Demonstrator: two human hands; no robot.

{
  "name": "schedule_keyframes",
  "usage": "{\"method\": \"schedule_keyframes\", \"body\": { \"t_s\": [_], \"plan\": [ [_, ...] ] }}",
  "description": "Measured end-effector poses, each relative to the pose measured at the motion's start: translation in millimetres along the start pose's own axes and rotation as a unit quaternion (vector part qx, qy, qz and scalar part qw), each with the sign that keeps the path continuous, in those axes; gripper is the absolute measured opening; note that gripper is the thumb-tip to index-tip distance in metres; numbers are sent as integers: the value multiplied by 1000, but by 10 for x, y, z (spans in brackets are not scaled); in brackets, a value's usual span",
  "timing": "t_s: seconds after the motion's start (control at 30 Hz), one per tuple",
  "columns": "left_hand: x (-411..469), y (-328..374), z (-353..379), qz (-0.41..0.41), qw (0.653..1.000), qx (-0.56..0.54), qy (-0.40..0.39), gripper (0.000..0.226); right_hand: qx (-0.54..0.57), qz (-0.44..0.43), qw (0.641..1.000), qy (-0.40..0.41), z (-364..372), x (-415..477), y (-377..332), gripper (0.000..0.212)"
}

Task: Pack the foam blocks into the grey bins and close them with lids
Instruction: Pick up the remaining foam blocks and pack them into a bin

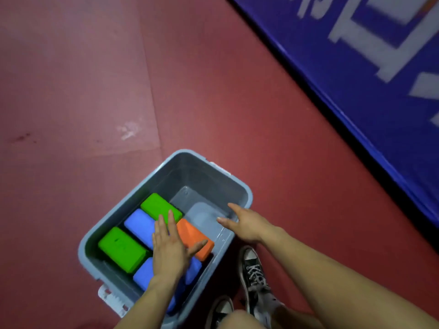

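A grey bin point(240, 186) stands open on the red floor. Inside lie two green foam blocks point(122, 249) point(159, 205), two blue blocks point(140, 225) point(146, 274) and an orange block point(193, 235). The bin's far right part shows bare bottom. My left hand point(169, 248) lies flat with straight fingers over the blue and orange blocks, pressing on them. My right hand point(244, 224) hovers over the bin's right rim with fingers spread, holding nothing. No lid is in view.
A white latch point(111, 298) sticks out at the bin's near end. My black sneakers point(253, 271) stand just right of the bin. A blue banner point(356, 67) runs along the floor at the upper right. Red floor spreads to the left and beyond.
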State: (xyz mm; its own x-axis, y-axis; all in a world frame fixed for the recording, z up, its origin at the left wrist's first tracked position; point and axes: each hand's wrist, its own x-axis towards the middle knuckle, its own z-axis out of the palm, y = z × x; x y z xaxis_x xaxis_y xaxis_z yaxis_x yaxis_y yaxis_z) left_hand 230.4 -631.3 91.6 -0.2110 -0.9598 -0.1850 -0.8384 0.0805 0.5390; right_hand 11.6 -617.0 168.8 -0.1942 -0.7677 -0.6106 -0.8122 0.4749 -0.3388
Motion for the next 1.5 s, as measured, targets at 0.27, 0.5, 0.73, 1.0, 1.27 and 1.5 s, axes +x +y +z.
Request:
{"method": "schedule_keyframes", "body": {
  "t_s": [0.27, 0.5, 0.73, 1.0, 1.27, 1.5],
  "plan": [
    [-547, 583, -700, 132, 991, -5, 6, 136, 32, 51, 991, 116, -327, -1713, 187, 84],
    [-1046, 1519, -779, 262, 965, -30, -7, 125, 130, 144, 961, 196, -137, -2990, 965, 87],
    [-2034, 2784, -391, 372, 923, -62, -83, 124, 216, 246, 902, 280, 224, -4343, 2057, 86],
    [-3676, 3809, 616, 521, 831, -60, -186, 130, 349, 347, 787, 371, 990, -5888, 3271, 83],
    [-4978, 4236, 1798, 579, 738, -6, -346, 121, 412, 470, 663, 412, 1990, -6710, 4465, 76],
    [-5916, 4891, 2936, 647, 657, 34, -387, 122, 406, 528, 612, 426, 2633, -7108, 5604, 69]
  ]
}}
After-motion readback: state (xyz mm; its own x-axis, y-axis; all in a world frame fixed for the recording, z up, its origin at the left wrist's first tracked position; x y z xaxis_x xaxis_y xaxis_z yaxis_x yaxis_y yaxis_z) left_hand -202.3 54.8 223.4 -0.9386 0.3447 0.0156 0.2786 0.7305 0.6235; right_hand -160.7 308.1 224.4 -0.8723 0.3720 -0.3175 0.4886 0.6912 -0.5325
